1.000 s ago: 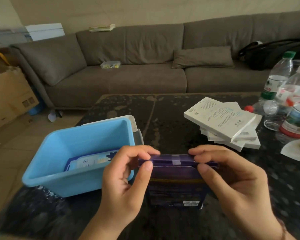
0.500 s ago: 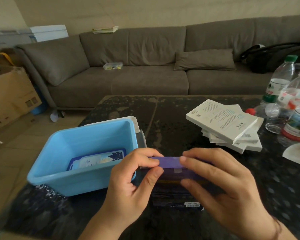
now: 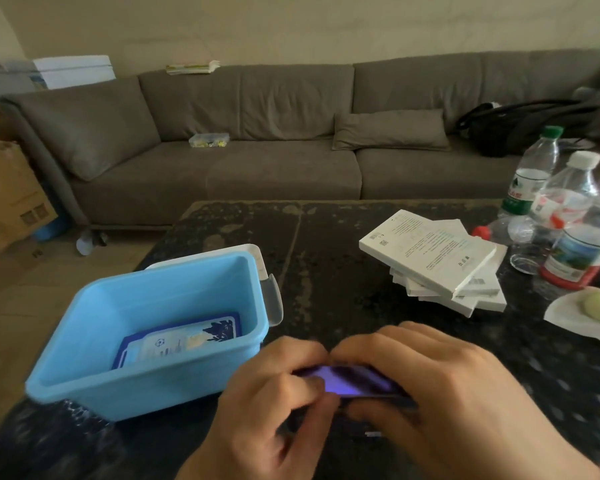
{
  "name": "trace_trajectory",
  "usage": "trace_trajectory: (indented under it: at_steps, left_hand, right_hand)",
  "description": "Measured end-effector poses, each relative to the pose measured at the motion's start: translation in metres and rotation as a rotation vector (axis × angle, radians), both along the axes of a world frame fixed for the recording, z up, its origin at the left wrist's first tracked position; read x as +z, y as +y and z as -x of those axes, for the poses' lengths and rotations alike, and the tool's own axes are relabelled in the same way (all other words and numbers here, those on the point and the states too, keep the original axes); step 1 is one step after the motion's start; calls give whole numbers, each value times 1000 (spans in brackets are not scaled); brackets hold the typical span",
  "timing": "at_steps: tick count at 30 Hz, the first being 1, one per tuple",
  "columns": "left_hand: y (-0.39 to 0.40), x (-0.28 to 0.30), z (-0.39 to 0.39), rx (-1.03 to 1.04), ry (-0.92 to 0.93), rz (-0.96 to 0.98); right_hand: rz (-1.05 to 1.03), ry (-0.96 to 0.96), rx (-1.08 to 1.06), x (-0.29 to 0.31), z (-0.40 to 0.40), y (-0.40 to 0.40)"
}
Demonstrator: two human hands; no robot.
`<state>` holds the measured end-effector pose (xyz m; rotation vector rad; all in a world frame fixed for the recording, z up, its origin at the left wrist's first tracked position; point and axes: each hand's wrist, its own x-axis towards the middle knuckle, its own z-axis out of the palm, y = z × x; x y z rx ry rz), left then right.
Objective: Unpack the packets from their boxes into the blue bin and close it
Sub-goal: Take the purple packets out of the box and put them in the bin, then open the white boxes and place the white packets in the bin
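A purple box (image 3: 347, 379) stands upright on the dark table near the front edge. My left hand (image 3: 267, 393) grips its top left end, and my right hand (image 3: 440, 386) curls over its top right end; most of the box is hidden behind my fingers. The open blue bin (image 3: 94, 389) sits just left of my hands, with one blue-and-white packet (image 3: 181, 341) lying flat inside. The bin's white lid (image 3: 257, 258) lies behind it. A stack of white boxes (image 3: 430, 258) rests at the right.
Several water bottles (image 3: 565, 202) stand at the table's right edge beside a white plate (image 3: 568, 320) with a pale round food item. A grey sofa runs behind the table. A cardboard box (image 3: 7, 195) stands on the floor at left.
My two hands have drawn together over the top of the purple box, and the right hand now covers more of it. The view has tilted slightly; the bin has not moved.
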<state>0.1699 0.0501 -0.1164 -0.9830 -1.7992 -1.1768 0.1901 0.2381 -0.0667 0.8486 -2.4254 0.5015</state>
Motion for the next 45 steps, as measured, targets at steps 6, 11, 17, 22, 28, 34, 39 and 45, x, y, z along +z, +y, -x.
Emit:
trace_trajectory:
  at_steps: [6, 11, 17, 22, 28, 34, 39, 45]
  left_hand:
    - [13, 7, 0, 181, 65, -65]
    - [8, 1, 5, 207, -22, 31]
    - [12, -7, 13, 196, -64, 124]
    - [20, -16, 20, 127, -91, 193]
    - [64, -18, 51, 96, -254, 42]
    - [125, -34, 84, 110, -864, -262]
    - [138, -51, 91, 151, -978, -167]
    - [137, -57, 85, 171, -973, -119]
  right_hand:
    - [50, 159, -98, 5, 20, 19]
    - [41, 117, -172, -40, 98, 8]
    - [-164, -55, -181, -97, 177, -19]
    - [-243, -286, -204, -109, 190, -16]
    - [305, -262, -335, -80, 120, 19]
    - [1232, -1073, -721, -60, 72, 75]
    - [1371, -1257, -580, -64, 91, 101]
    - [1583, -1051, -552, -67, 106, 94]
